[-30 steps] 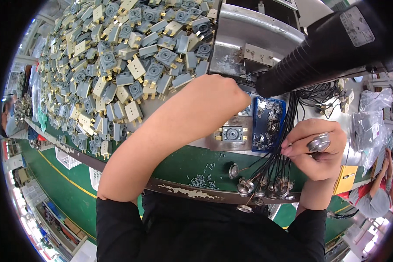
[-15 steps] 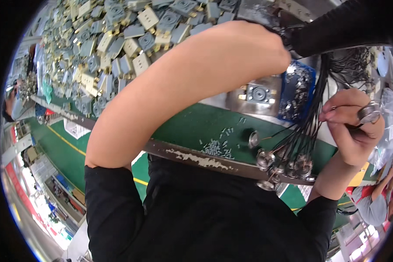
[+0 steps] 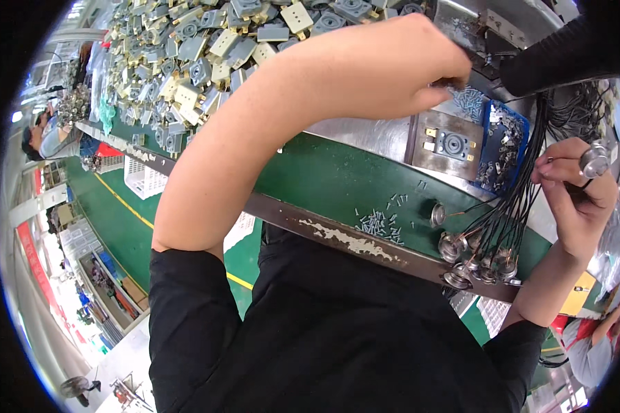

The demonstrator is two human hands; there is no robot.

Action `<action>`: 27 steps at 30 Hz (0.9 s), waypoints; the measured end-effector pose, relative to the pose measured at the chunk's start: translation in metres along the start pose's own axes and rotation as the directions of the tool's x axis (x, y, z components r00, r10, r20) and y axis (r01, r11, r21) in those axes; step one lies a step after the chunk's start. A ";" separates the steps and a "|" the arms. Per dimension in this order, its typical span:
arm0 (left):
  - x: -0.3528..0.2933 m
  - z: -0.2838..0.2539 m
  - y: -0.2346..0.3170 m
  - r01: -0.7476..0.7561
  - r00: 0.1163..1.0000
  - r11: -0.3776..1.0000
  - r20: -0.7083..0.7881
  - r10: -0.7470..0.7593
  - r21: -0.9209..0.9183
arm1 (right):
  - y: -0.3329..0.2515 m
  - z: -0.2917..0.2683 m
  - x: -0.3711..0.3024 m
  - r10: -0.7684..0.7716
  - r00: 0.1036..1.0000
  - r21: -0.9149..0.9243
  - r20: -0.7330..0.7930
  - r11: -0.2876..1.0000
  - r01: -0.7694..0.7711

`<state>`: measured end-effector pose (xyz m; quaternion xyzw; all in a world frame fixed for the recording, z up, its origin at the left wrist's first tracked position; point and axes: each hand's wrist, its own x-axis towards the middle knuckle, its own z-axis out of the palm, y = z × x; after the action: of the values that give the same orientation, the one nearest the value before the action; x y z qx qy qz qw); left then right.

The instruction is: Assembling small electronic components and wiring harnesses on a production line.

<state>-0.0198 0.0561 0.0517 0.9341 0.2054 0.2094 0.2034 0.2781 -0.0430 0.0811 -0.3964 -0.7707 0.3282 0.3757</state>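
My left hand [image 3: 439, 67] is curled just beyond a metal fixture [image 3: 427, 148], at the edge of a pile of small screws [image 3: 468, 103]. Thumb and fingers are drawn together; what they hold, if anything, is hidden. A grey switch-like housing [image 3: 453, 144] with brass terminals sits in the fixture. On the right, my right hand [image 3: 577, 199] is closed in a pinch on a thin black wire. A round silver metal capsule [image 3: 594, 162] rests against its fingers. Close by hangs a bundle of black wires [image 3: 506, 213] with similar metal capsules [image 3: 455, 246] at their ends.
A blue tray [image 3: 506, 141] of small metal pieces stands right of the fixture. Loose screws [image 3: 379, 226] lie on the green bench mat [image 3: 324, 172]. Many grey and cream housings [image 3: 193, 69] are heaped at the far left. A black sleeve-like tube [image 3: 565, 58] juts in at far right.
The whole view has shifted. My left hand has drawn back leftward, uncovering the screw pile and its fingers. My right hand keeps its pinch near the wires.
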 end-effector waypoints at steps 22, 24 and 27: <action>-0.025 0.012 0.005 0.323 0.901 0.841 -0.132 -0.414 -0.434 | 0.008 0.005 0.005 -0.051 0.998 0.123 -0.021 0.991 0.054; -0.026 0.015 0.015 0.354 0.858 0.707 -0.088 -0.507 -0.612 | 0.010 0.007 0.004 -0.059 0.998 0.228 -0.035 0.972 0.065; -0.026 0.022 0.024 0.352 0.808 0.477 0.004 -0.589 -0.806 | 0.014 0.011 0.003 -0.084 0.995 0.385 -0.053 0.918 0.098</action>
<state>-0.0239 0.0176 0.0360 0.6191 0.3711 0.3383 0.6038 0.2730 -0.0356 0.0652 -0.2837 -0.7015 0.4493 0.4750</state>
